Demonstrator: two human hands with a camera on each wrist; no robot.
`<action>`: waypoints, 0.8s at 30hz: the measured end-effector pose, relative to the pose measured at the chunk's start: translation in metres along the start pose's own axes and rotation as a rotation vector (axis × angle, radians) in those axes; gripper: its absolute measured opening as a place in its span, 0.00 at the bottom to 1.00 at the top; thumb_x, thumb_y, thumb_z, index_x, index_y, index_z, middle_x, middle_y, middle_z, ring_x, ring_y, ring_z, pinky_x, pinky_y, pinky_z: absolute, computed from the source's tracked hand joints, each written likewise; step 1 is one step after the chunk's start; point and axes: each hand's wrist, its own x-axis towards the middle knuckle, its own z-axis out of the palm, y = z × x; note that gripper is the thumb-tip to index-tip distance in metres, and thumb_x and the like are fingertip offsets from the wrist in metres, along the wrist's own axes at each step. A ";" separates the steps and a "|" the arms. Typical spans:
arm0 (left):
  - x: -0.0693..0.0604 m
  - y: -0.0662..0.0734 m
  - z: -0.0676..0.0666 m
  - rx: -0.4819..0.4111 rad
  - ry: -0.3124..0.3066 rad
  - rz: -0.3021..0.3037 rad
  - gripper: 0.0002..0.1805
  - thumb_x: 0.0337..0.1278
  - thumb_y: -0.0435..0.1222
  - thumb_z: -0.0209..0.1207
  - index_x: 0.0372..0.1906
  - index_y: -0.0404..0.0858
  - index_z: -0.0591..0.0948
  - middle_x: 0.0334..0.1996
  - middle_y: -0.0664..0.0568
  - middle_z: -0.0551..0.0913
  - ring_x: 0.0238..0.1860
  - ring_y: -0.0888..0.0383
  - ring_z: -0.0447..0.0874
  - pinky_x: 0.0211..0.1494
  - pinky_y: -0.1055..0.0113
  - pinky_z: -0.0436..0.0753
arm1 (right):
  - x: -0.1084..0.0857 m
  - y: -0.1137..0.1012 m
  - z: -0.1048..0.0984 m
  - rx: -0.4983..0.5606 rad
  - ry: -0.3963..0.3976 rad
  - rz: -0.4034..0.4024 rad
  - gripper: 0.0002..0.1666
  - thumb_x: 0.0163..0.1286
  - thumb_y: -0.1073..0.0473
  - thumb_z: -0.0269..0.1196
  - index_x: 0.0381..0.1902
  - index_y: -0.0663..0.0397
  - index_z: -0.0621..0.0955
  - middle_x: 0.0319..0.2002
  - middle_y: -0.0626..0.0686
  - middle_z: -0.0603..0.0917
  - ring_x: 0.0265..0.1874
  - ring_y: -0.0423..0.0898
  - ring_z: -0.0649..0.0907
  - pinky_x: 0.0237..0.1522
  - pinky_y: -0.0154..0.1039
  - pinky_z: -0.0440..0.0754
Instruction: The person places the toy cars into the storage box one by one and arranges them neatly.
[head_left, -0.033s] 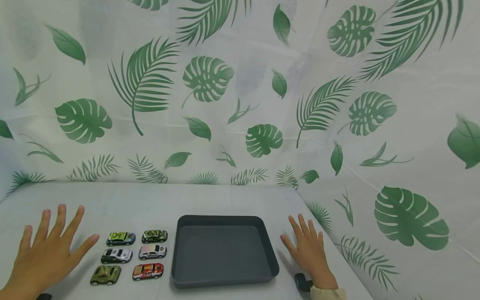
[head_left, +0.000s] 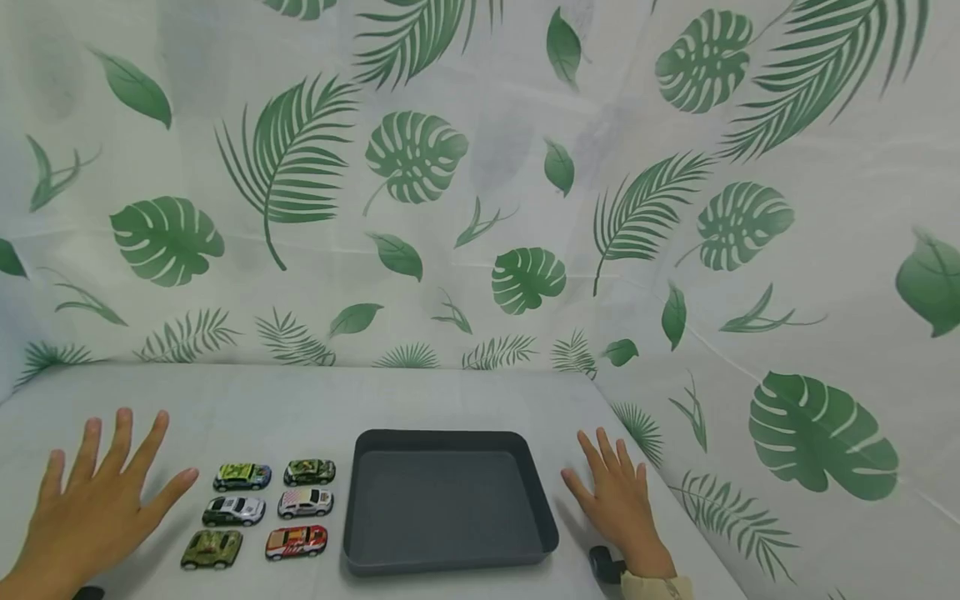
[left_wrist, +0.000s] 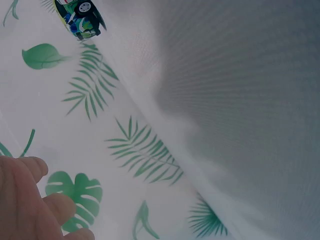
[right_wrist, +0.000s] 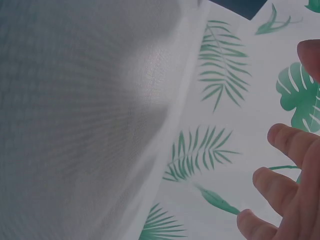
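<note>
My left hand (head_left: 97,508) is spread with straight fingers at the left of the table, holding nothing. Just right of it, several small toy cars stand in two columns: a yellow-green car (head_left: 242,477), a green camouflage car (head_left: 309,472), a white and black car (head_left: 233,511), a white and pink car (head_left: 305,503), an olive car (head_left: 211,550) and a red car (head_left: 296,542). Right of the cars lies a dark grey rectangular tray (head_left: 450,508) with nothing in it. Beyond its right side my right hand (head_left: 617,504) has its fingers extended, apart from the tray.
A white cloth with green leaf prints (head_left: 420,158) hangs behind the table and down its right side. The tabletop (head_left: 465,396) is white. A dark wrist device (head_left: 602,565) sits at the right wrist, beside a pale sleeve (head_left: 658,587).
</note>
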 end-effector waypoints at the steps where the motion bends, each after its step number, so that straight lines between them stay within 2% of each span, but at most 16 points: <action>1: 0.000 0.000 0.000 0.001 0.000 -0.001 0.60 0.77 0.65 0.55 0.87 0.38 0.33 0.82 0.24 0.26 0.81 0.24 0.18 0.78 0.26 0.22 | 0.000 0.000 0.000 0.001 -0.001 -0.001 0.43 0.81 0.41 0.63 0.84 0.56 0.66 0.83 0.70 0.58 0.81 0.78 0.53 0.73 0.84 0.43; 7: 0.001 0.001 0.002 0.006 -0.020 -0.010 0.59 0.77 0.62 0.57 0.87 0.36 0.36 0.82 0.24 0.26 0.81 0.23 0.19 0.78 0.27 0.21 | 0.000 -0.002 -0.001 -0.018 -0.021 0.002 0.41 0.82 0.44 0.63 0.83 0.58 0.67 0.82 0.71 0.60 0.80 0.78 0.57 0.73 0.84 0.45; 12: 0.001 0.002 0.003 -0.009 -0.032 0.002 0.55 0.78 0.61 0.57 0.88 0.36 0.42 0.81 0.21 0.31 0.81 0.22 0.19 0.78 0.26 0.22 | 0.000 -0.003 -0.001 0.003 -0.026 -0.007 0.39 0.84 0.46 0.62 0.82 0.59 0.68 0.80 0.71 0.65 0.77 0.77 0.64 0.73 0.84 0.48; 15: 0.001 0.001 0.001 -0.023 -0.045 0.011 0.52 0.80 0.62 0.54 0.87 0.36 0.46 0.80 0.17 0.39 0.80 0.19 0.24 0.78 0.24 0.25 | 0.001 -0.003 0.000 0.047 -0.030 -0.018 0.37 0.84 0.48 0.61 0.82 0.59 0.69 0.77 0.71 0.70 0.75 0.75 0.71 0.72 0.84 0.52; 18: 0.001 0.000 -0.002 -0.023 -0.071 0.018 0.49 0.81 0.63 0.52 0.86 0.34 0.51 0.77 0.14 0.48 0.79 0.15 0.33 0.77 0.22 0.31 | 0.000 -0.002 0.002 0.112 -0.055 -0.026 0.36 0.85 0.48 0.61 0.81 0.61 0.70 0.73 0.71 0.75 0.71 0.73 0.75 0.70 0.81 0.62; 22: 0.003 -0.001 -0.006 -0.029 -0.122 0.057 0.46 0.82 0.63 0.48 0.84 0.32 0.58 0.75 0.14 0.55 0.76 0.12 0.41 0.75 0.18 0.37 | 0.002 -0.003 0.002 0.199 -0.092 -0.028 0.35 0.85 0.50 0.61 0.80 0.62 0.70 0.68 0.70 0.81 0.67 0.72 0.79 0.67 0.73 0.73; 24: 0.005 -0.001 -0.007 -0.034 -0.140 0.084 0.45 0.83 0.63 0.48 0.83 0.32 0.61 0.75 0.15 0.57 0.75 0.11 0.44 0.73 0.17 0.40 | 0.004 -0.004 0.002 0.236 -0.100 -0.037 0.34 0.85 0.51 0.61 0.81 0.61 0.70 0.66 0.68 0.83 0.66 0.71 0.81 0.66 0.72 0.75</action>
